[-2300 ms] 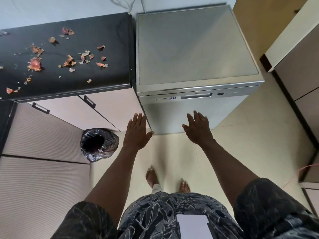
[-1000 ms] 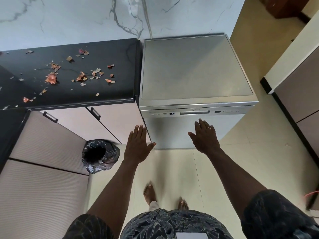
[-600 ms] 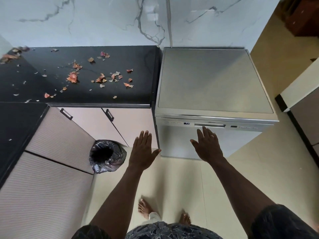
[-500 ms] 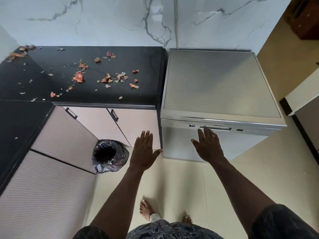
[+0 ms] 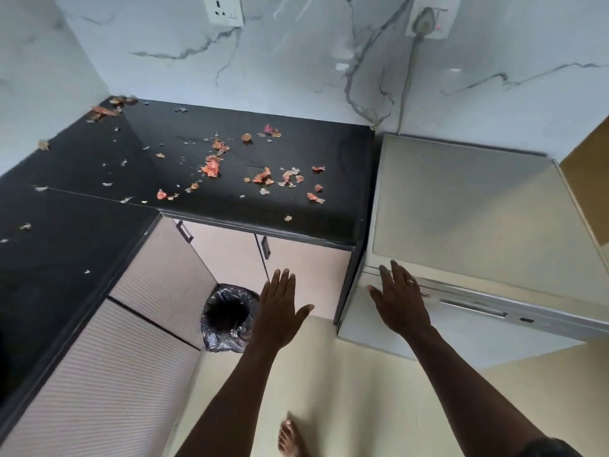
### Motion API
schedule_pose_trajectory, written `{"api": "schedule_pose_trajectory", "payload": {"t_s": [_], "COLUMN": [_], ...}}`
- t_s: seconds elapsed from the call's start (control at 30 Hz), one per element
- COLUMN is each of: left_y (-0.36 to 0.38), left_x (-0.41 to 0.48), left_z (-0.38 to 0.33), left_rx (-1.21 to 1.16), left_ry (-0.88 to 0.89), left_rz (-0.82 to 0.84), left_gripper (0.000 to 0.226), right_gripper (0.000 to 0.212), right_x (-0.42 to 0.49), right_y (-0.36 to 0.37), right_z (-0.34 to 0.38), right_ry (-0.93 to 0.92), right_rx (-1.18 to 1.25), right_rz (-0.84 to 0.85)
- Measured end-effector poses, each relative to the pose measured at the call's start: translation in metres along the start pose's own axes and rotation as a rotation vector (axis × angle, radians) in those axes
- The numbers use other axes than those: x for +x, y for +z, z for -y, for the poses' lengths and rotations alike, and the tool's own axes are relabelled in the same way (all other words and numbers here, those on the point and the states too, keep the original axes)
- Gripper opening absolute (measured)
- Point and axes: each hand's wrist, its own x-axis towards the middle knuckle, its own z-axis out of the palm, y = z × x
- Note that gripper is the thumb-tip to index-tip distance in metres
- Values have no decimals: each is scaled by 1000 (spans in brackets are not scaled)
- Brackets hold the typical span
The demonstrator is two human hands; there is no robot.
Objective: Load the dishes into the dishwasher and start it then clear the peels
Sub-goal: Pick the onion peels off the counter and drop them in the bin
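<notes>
While both hands are hanging out in front with nothing in them, the left hand [image 5: 280, 313] is floating with its fingers [image 5: 275, 286] straight and pretty much together, thumb sticking out to the side. The right hand [image 5: 400, 308] is doing the same flat-palm thing, fingers [image 5: 396, 275] straight and slightly fanned. Their tips are sitting right at the front top edge of the dishwasher [image 5: 461, 209], over the left end of its control strip [image 5: 478, 305]. Can't tell if they're actually pressing on it. A ring [image 5: 409, 281] is showing on one of those fingers.

The dishwasher is sitting closed, silver-grey with a flat top, stretching away beyond and to the right of the right fingers. The peels [image 5: 211, 168] are lying scattered as orange-pink flakes on the black tabletop [image 5: 329, 150], well beyond the left fingers and off to their left. A black-bagged bin [image 5: 227, 319] is standing on the floor [image 5: 346, 390] just left of the left fingers, below the tabletop edge.
</notes>
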Motion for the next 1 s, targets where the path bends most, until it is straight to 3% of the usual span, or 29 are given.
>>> {"api": "schedule_pose_trajectory", "payload": {"t_s": [0.4,0.8,1.0], "left_y": [-35,-63,-86], "left_x": [16,83,147], "left_z": [107,164,175], "left_rx": [-96,-30,-29], "left_ry": [-153,-173,-181], "left_rz": [-93,-124,-139], "left_gripper": [94,83,82], "right_gripper": [60,68,47], "right_x": [94,217,275], "right_y": [17,21,13], "right_z": [97,126,126], "right_ry": [-68,-25,19], "right_rx": [149,234,227], "right_rz": [32,17,16]}}
